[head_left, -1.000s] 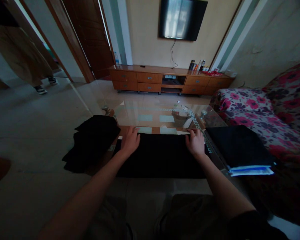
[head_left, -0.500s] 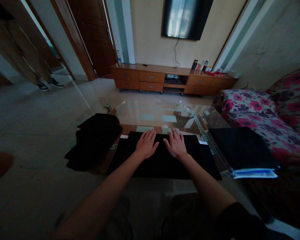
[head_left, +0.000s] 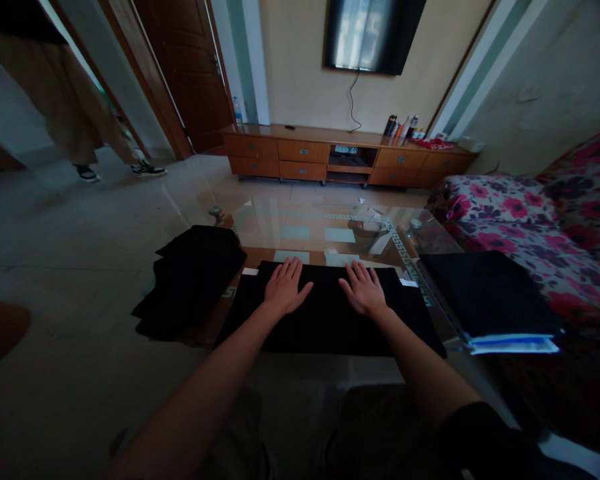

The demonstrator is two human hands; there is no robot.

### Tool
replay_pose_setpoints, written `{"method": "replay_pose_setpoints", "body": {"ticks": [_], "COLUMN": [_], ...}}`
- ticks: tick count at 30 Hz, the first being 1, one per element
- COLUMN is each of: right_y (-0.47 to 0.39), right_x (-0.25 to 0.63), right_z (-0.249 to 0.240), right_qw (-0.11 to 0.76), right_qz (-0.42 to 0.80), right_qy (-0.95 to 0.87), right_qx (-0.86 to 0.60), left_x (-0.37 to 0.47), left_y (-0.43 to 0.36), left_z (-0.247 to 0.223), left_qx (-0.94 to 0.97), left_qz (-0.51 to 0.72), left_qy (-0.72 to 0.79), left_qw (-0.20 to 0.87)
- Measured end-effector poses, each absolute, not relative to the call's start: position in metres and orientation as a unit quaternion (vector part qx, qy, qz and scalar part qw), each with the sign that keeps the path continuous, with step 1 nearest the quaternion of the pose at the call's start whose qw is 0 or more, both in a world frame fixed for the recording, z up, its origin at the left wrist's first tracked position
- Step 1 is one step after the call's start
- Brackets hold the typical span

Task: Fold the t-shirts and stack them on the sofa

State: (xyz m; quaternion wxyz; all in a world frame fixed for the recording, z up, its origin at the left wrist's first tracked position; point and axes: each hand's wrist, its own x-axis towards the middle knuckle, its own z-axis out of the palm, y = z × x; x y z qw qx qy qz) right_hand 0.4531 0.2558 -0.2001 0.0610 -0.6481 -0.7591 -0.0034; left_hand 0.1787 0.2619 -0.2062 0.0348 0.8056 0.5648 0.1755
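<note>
A folded piece of black cloth lies flat on a glass-topped table, right in front of me. Both hands rest on its far part, palms down. My left hand has its fingers stretched out and its thumb pointing to the right. Fingers apart, my right hand lies a short way to the right, thumb turned inward. Small white tags show at the cloth's two far side edges. The exact kind of garment or fabric cannot be made out in the dark.
More black cloth is heaped on the table's left side. At the right lies a black folded stack with white and blue layers at its near edge. A flowered sofa stands beyond. Someone in tan trousers is at far left.
My hands have slid apart over the cloth, the left one to the left and the right one to the right. The person at far left has stepped to the right.
</note>
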Motion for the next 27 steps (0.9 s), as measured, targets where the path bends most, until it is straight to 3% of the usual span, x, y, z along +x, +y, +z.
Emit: {"method": "replay_pose_setpoints", "body": {"ticks": [6,13,20,27], "right_y": [0.252,0.253,0.238,0.206], "right_x": [0.515,0.511,0.489,0.45], "right_z": [-0.206,-0.208,-0.19,-0.198], "right_qw": [0.074,0.088,0.083,0.064], "right_qz": [-0.009,-0.015,-0.091,-0.008], "right_qy": [-0.726,-0.673,-0.615,-0.721], "right_qx": [-0.683,-0.734,-0.779,-0.69], "left_x": [0.123,0.111,0.138,0.166], "left_y": [0.266,0.27,0.25,0.218], "left_z": [-0.206,-0.213,-0.181,-0.193], "left_qx": [0.776,0.777,0.78,0.838], "left_qz": [0.151,0.147,0.152,0.12], "left_qy": [0.612,0.612,0.601,0.532], "left_qw": [0.037,0.018,-0.088,0.007]}}
